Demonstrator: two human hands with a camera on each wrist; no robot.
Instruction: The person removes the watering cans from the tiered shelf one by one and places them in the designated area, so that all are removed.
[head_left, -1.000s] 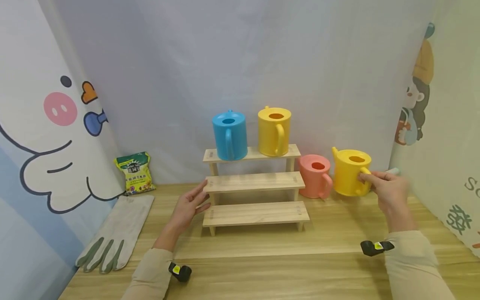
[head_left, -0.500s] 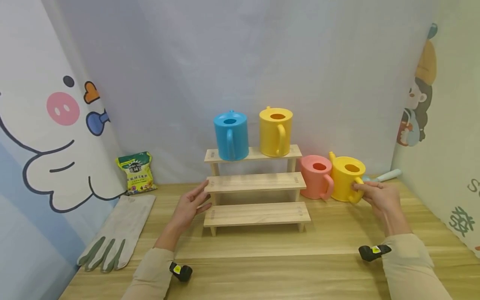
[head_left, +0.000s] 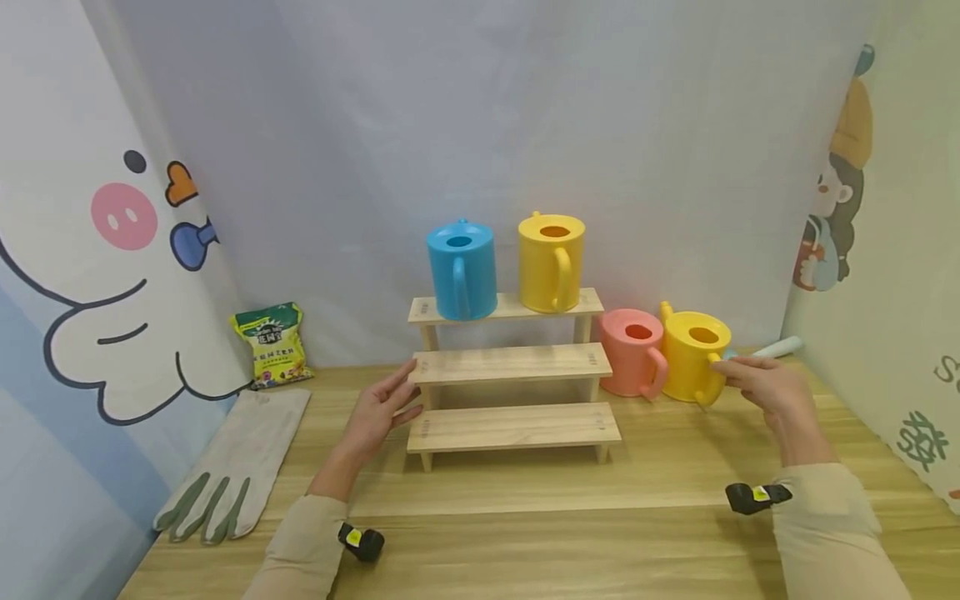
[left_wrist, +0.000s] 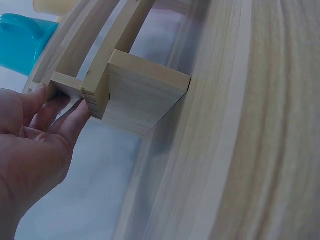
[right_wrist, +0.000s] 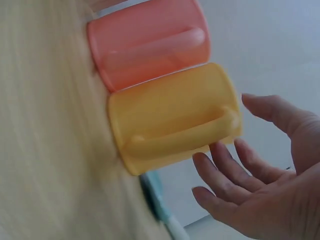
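Note:
A three-tier wooden stand [head_left: 513, 362] is at the middle of the table, a blue watering can [head_left: 462, 271] and a yellow watering can [head_left: 551, 264] on its top tier. My left hand [head_left: 375, 417] grips its left end at the middle tier; in the left wrist view the fingers [left_wrist: 75, 120] lie around the board's end. To the right, a pink watering can [head_left: 628, 354] and a second yellow watering can [head_left: 693, 358] stand side by side on the table. My right hand [head_left: 768, 392] is beside that yellow can's handle, fingers spread and loosely bent, holding nothing in the right wrist view.
On the left, a green-and-yellow packet [head_left: 272, 346] leans at the back, with a grey-and-green glove [head_left: 236, 458] in front of it. A tool with a pale handle [head_left: 780, 348] lies behind my right hand. Cloth walls [head_left: 337, 167] enclose the back and sides.
The second yellow watering can has moved left and down to stand next to the pink one. My right hand has let go of its handle and drawn slightly right. The left hand stays put.

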